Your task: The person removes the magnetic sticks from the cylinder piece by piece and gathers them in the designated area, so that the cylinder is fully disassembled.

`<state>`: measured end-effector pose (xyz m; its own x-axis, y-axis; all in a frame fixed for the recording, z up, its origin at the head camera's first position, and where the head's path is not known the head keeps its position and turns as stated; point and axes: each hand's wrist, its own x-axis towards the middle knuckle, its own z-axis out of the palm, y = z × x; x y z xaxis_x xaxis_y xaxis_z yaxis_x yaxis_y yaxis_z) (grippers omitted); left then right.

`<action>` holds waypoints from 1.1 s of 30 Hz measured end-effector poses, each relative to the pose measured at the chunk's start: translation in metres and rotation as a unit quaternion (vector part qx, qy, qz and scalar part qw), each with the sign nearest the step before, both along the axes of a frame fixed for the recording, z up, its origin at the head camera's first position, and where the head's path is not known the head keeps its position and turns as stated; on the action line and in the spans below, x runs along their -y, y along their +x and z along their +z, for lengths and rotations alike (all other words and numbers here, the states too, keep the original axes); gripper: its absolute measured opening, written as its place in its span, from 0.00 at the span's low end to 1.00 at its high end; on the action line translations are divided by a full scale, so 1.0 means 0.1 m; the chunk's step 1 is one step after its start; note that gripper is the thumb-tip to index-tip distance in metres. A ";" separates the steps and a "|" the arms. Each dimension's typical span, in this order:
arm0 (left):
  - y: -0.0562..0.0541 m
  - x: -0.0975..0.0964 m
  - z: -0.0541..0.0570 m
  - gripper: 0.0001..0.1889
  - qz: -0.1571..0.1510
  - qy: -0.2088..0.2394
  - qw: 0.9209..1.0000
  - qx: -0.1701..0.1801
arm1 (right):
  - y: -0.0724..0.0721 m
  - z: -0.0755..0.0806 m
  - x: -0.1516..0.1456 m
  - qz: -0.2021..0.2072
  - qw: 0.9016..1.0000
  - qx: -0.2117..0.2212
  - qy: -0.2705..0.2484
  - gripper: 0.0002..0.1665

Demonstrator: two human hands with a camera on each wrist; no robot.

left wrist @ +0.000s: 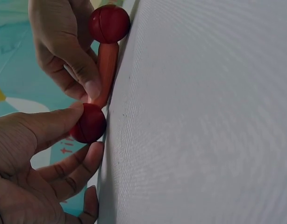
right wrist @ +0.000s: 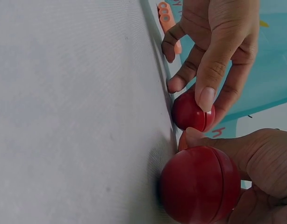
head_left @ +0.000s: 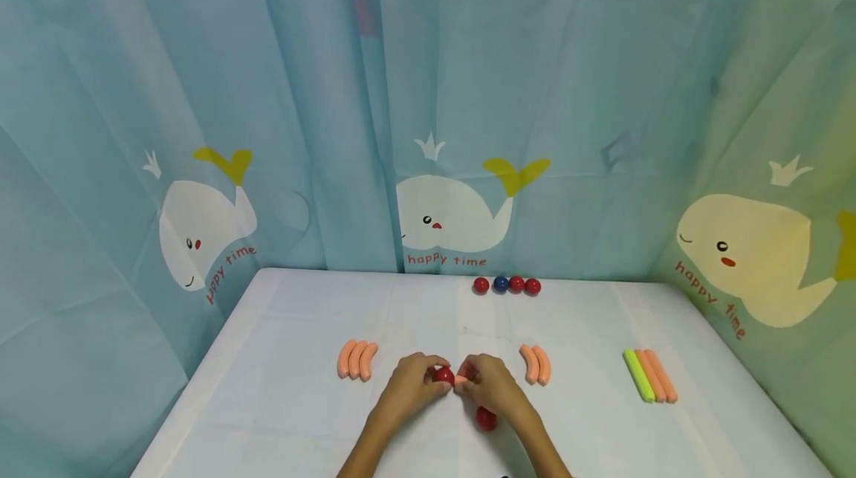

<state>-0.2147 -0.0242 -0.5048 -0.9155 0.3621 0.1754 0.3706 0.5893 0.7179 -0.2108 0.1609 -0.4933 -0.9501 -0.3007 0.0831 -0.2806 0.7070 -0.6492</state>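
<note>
Near the front middle of the table, my left hand (head_left: 406, 386) pinches a red ball (head_left: 444, 375) between thumb and fingers. Just to its right, my right hand (head_left: 493, 384) grips an orange stick (left wrist: 107, 70) with thumb and fingertips, close to that ball. The left wrist view has one stick end against the pinched ball and the other against a second red ball (left wrist: 109, 23). From the head view, this second ball (head_left: 486, 418) shows below the right hand, low over the white tabletop. The hand covers most of the stick there.
Three curved orange sticks (head_left: 357, 360) lie left of the hands, two more curved sticks (head_left: 535, 364) right of them. Farther right are a yellow-green stick (head_left: 638, 375) and two straight orange sticks (head_left: 656, 375). Red balls (head_left: 481, 285) and a blue ball (head_left: 501, 285) line the back edge before a curtain (head_left: 568, 91).
</note>
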 end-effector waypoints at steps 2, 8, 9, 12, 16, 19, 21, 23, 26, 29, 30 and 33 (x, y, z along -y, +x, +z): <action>0.00 0.00 0.00 0.16 0.003 0.002 1.000 -0.001 | -0.01 -0.01 0.01 -0.001 1.000 -0.003 0.003 0.06; 0.00 -0.01 0.00 0.15 0.006 -0.004 1.000 -0.014 | -0.02 -0.03 0.01 -0.010 1.000 0.011 0.010 0.06; 0.01 -0.01 0.00 0.15 0.006 -0.006 1.000 -0.014 | -0.02 -0.03 0.01 -0.011 1.000 0.013 0.011 0.06; 0.02 -0.02 0.01 0.15 0.007 -0.007 1.000 -0.011 | -0.01 -0.03 0.00 -0.010 1.000 0.014 0.013 0.06; 0.02 -0.02 0.01 0.15 0.010 -0.007 1.000 -0.010 | -0.01 -0.04 -0.01 -0.002 1.000 0.007 0.017 0.07; 0.01 -0.01 0.01 0.15 0.008 -0.003 1.000 -0.011 | -0.01 -0.04 -0.01 0.006 1.000 0.007 0.018 0.06; 0.00 0.00 0.00 0.14 0.003 0.003 1.000 -0.014 | -0.01 -0.04 -0.01 0.013 1.000 0.007 0.017 0.06; -0.02 0.01 -0.02 0.14 0.001 0.012 1.000 -0.015 | 0.00 -0.02 -0.02 0.020 1.000 0.002 0.016 0.06; -0.05 0.04 -0.04 0.13 0.004 0.028 1.000 -0.013 | 0.00 -0.01 -0.03 0.026 1.000 -0.003 0.012 0.06; -0.08 0.07 -0.05 0.13 0.009 0.042 0.999 -0.006 | -0.01 -0.01 -0.05 0.026 1.000 -0.005 0.009 0.06; -0.08 0.08 -0.05 0.13 0.009 0.045 0.999 -0.005 | -0.01 -0.02 -0.05 0.026 1.000 -0.006 0.008 0.06; -0.09 0.10 -0.05 0.13 0.009 0.047 0.999 -0.004 | -0.03 -0.03 -0.05 0.028 1.000 -0.009 0.003 0.06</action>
